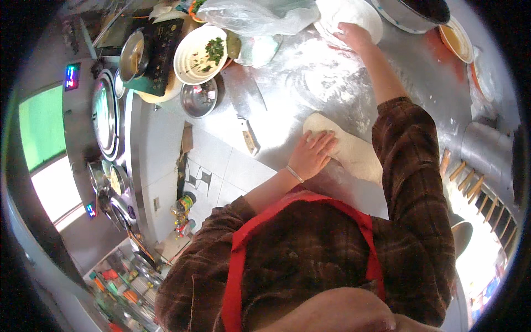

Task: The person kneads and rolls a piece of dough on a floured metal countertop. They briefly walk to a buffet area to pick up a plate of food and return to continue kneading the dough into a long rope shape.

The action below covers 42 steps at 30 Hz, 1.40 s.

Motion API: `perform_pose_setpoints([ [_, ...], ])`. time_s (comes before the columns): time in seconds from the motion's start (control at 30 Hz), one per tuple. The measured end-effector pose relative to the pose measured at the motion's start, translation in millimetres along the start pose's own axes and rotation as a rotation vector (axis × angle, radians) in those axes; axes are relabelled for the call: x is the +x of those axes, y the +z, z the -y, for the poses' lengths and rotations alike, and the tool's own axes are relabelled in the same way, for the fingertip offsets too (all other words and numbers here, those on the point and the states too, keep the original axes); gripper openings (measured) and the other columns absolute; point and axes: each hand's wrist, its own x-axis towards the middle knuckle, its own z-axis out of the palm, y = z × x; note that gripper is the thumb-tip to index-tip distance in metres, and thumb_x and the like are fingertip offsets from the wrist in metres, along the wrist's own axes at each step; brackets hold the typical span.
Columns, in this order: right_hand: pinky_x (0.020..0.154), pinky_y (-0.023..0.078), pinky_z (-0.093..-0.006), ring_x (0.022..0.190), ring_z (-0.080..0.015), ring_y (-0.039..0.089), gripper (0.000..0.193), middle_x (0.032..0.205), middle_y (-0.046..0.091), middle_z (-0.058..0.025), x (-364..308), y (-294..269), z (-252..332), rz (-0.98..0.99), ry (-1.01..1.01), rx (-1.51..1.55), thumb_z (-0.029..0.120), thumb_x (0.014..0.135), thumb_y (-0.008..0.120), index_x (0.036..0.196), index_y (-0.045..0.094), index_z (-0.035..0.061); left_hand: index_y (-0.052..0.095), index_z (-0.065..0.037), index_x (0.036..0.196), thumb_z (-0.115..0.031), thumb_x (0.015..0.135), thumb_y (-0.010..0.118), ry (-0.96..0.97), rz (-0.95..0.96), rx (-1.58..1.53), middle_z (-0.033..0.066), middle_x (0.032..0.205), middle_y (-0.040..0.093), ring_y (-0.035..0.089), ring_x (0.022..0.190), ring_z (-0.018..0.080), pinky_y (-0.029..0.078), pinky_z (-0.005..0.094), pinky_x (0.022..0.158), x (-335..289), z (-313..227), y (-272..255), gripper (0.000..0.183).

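A long, pale roll of dough [349, 149] lies slantwise on the metal worktop in front of me. My left hand [312, 155] rests flat on its left end, fingers stretched out, a bracelet at the wrist. Farther off, my right hand [355, 37] reaches into a white bowl [376, 25] of flour [344, 14]. The fingers of that hand are bunched together at the flour, their tips partly hidden. Loose flour [326, 69] is spread over the worktop between the bowl and the dough.
A cleaver [247, 130] lies left of the dough, near the worktop's edge. Beyond it stand a steel bowl [199, 99] and a white bowl with chopped greens [191, 61]. A clear plastic bag [260, 16] lies at the back; a large pot [412, 14] stands back right.
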Motion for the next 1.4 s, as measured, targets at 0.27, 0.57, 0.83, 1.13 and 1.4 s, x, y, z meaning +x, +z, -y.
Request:
perform_pose_setpoints([
  [0.27, 0.063, 0.045, -0.0318, 0.078, -0.0191, 0.057, 0.037, 0.090, 0.061, -0.0110, -95, -6, -45, -0.157, 0.270, 0.696, 0.034, 0.084, 0.056, 0.104, 0.057, 0.0024, 0.057, -0.013, 0.110, -0.020, 0.074, 0.060, -0.003, -0.161, -0.139, 0.0009, 0.122, 0.047, 0.043, 0.111, 0.0200, 0.031, 0.0419, 0.097, 5, 1, 14, 0.037],
  [0.57, 0.070, 0.046, -0.0286, 0.086, -0.0151, 0.055, 0.032, 0.098, 0.060, -0.0065, -366, 60, -114, -0.547, 0.969, 1.479, 0.020, 0.084, 0.057, 0.113, 0.054, 0.0056, 0.059, -0.009, 0.097, -0.013, 0.073, 0.059, 0.114, -0.157, -0.238, 0.0052, 0.114, 0.052, 0.050, 0.096, 0.0238, 0.039, 0.0384, 0.087, 5, 6, 5, 0.025],
  [0.83, 0.057, 0.046, -0.0251, 0.069, -0.0113, 0.053, 0.038, 0.092, 0.057, -0.0044, -283, 59, -27, -0.548, 0.590, 1.497, 0.020, 0.080, 0.065, 0.110, 0.053, -0.0007, 0.056, -0.009, 0.108, -0.012, 0.075, 0.057, 0.151, -0.242, -0.340, 0.0100, 0.118, 0.051, 0.049, 0.107, 0.0300, 0.040, 0.0404, 0.091, 32, 37, -5, 0.033],
  [1.13, 0.056, 0.043, -0.0208, 0.065, -0.0063, 0.050, 0.025, 0.081, 0.057, -0.0003, -423, 58, -64, -0.835, 1.061, 1.331, 0.015, 0.083, 0.063, 0.104, 0.058, 0.0026, 0.050, -0.007, 0.120, -0.018, 0.081, 0.054, -0.142, -0.199, -0.094, 0.0192, 0.121, 0.049, 0.046, 0.112, 0.0329, 0.038, 0.0396, 0.095, 185, 197, -75, 0.041],
  [1.4, 0.058, 0.042, -0.0169, 0.067, -0.0044, 0.054, 0.019, 0.085, 0.060, 0.0037, -451, 56, -81, -0.938, 0.991, 1.481, 0.013, 0.082, 0.063, 0.101, 0.061, 0.0115, 0.046, -0.020, 0.126, -0.036, 0.073, 0.067, -0.144, -0.151, 0.719, 0.0157, 0.125, 0.048, 0.032, 0.127, 0.0260, 0.033, 0.0368, 0.102, 269, 439, -110, 0.060],
])
